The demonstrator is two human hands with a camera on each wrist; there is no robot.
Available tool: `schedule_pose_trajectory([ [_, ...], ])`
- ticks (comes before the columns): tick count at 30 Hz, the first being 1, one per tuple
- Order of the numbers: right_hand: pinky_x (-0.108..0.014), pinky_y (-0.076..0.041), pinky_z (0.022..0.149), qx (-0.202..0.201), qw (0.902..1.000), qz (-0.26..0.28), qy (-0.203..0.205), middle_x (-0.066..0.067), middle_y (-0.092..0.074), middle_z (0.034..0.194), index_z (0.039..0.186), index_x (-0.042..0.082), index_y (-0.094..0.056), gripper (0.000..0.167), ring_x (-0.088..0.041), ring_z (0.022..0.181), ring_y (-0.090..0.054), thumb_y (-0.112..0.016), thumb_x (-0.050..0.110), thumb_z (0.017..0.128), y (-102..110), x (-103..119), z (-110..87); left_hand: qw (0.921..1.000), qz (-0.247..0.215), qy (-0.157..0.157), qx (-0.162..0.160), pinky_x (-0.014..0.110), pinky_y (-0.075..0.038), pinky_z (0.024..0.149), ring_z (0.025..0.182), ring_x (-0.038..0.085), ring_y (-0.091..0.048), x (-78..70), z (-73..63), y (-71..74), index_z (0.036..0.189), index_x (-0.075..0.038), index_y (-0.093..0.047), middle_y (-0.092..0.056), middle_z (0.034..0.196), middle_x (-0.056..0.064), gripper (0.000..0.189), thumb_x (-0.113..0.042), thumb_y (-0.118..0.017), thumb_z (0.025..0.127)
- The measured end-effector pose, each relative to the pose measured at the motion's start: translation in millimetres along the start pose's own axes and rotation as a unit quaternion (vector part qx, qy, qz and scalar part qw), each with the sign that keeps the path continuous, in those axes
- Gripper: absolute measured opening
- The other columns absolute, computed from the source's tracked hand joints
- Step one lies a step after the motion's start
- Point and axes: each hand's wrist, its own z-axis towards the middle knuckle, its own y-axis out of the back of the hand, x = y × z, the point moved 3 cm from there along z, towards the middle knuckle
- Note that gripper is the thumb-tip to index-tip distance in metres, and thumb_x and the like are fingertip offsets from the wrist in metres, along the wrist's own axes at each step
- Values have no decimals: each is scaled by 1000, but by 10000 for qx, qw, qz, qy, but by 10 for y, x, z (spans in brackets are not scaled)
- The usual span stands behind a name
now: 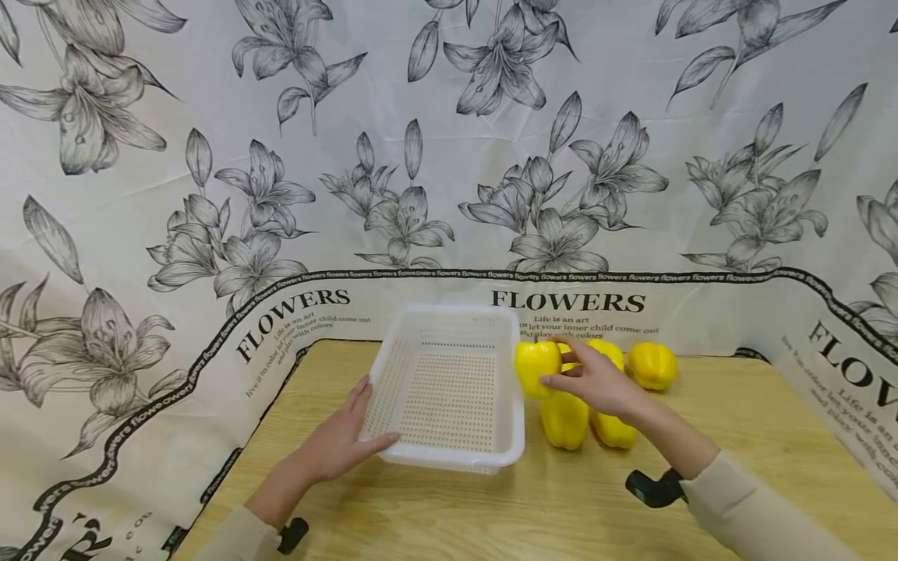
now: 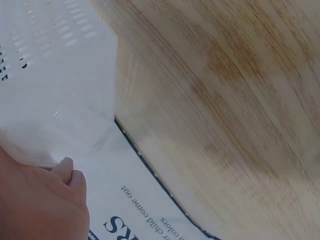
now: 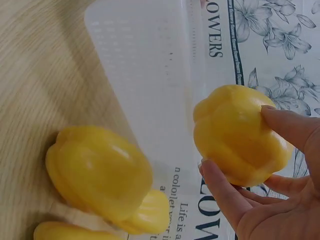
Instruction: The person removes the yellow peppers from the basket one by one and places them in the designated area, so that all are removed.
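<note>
A white perforated plastic basket (image 1: 449,460) is at the middle of the table, with no items visible inside. My left hand (image 1: 337,444) holds its left side, thumb at the near rim; in the left wrist view, fingertips (image 2: 64,169) curl at the basket's edge (image 2: 75,100). Beside the right rim, my right hand (image 1: 596,379) pinches a yellow bell pepper (image 1: 537,368) between thumb and fingers. The right wrist view shows this pepper (image 3: 240,135) raised, apart from the pepper (image 3: 100,172) on the table. Another bell pepper (image 1: 564,421) sits just below the held one.
More yellow bell peppers stand right of the basket, one pepper (image 1: 613,431) near the right forearm and another pepper (image 1: 652,366) farthest right. The wooden table (image 1: 737,436) is backed by a white flower-printed cloth (image 1: 421,156).
</note>
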Motion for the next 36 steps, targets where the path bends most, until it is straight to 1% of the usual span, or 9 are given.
schedule_pose_trajectory([
  [4, -59, -53, 99, -31, 10000, 30, 15, -37, -46, 144, 158, 2, -27, 83, -52, 126, -56, -73, 33, 97, 173, -103, -136, 10000, 43, -12, 27, 56, -30, 119, 150, 42, -27, -8, -5, 0, 163, -3, -3, 5, 172, 10, 109, -68, -56, 95],
  [8, -59, -54, 97, -19, 10000, 8, -14, -39, -45, 144, 159, 1, -24, 83, -52, 125, -56, -71, 32, 98, 368, -207, -275, 10000, 30, -42, 17, 56, -30, 120, 151, 41, -26, -18, 7, 18, 164, -3, -2, 5, 172, 9, 111, -72, -54, 93],
  [15, -61, -53, 96, 44, 9995, -66, -310, -41, -38, 148, 161, 2, -18, 82, -55, 130, -48, -67, 32, 101, 713, -486, -503, 9999, 81, -106, 100, 55, -31, 119, 151, 42, -26, -28, 31, 13, 163, -1, -3, 5, 172, 11, 114, -77, -51, 92],
  [19, -60, -54, 95, 166, 9982, -264, -505, -45, -33, 148, 160, -4, -13, 86, -59, 131, -44, -65, 31, 102, 855, -670, -597, 9998, 119, -76, 106, 55, -31, 119, 150, 43, -27, -27, 13, 24, 163, 0, -5, 4, 171, 13, 113, -76, -50, 93],
  [22, -54, -57, 92, 231, 9973, -330, -621, -48, -31, 147, 159, -9, -10, 86, -58, 129, -47, -64, 28, 102, 936, -799, -644, 9998, 151, -29, 133, 54, -31, 119, 150, 42, -27, -17, -3, 27, 163, -1, -4, 5, 172, 12, 113, -77, -49, 93],
  [26, -48, -60, 90, 321, 9963, -153, -784, -51, -28, 146, 158, -11, -8, 86, -54, 124, -54, -63, 25, 103, 998, -975, -678, 9998, 111, 17, 161, 55, -32, 119, 150, 42, -27, -16, -27, 25, 163, -1, -3, 5, 172, 11, 113, -76, -50, 93],
  [30, -47, -60, 90, 396, 9951, 58, -905, -50, -26, 147, 157, -12, -8, 84, -57, 129, -47, -62, 25, 104, 1051, -1186, -721, 9999, 17, -11, 147, 55, -31, 120, 151, 42, -27, -18, -25, 16, 163, -1, -2, 5, 172, 11, 112, -73, -53, 94],
  [34, -45, -59, 92, 489, 9922, 280, -1108, -52, -21, 148, 157, -13, -5, 86, -60, 132, -40, -61, 25, 104, 1104, -1413, -739, 9999, 65, -72, 72, 53, -30, 121, 151, 41, -26, -5, 3, 13, 163, -1, -4, 4, 172, 11, 113, -76, -51, 92],
  [36, -44, -59, 93, 606, 9895, 422, -1241, -54, -17, 147, 156, -15, -1, 88, -60, 133, -40, -61, 24, 104, 1104, -1516, -740, 9999, 74, -64, 37, 52, -29, 121, 152, 40, -25, 9, 8, 13, 163, -1, -4, 4, 172, 10, 114, -77, -51, 92],
])
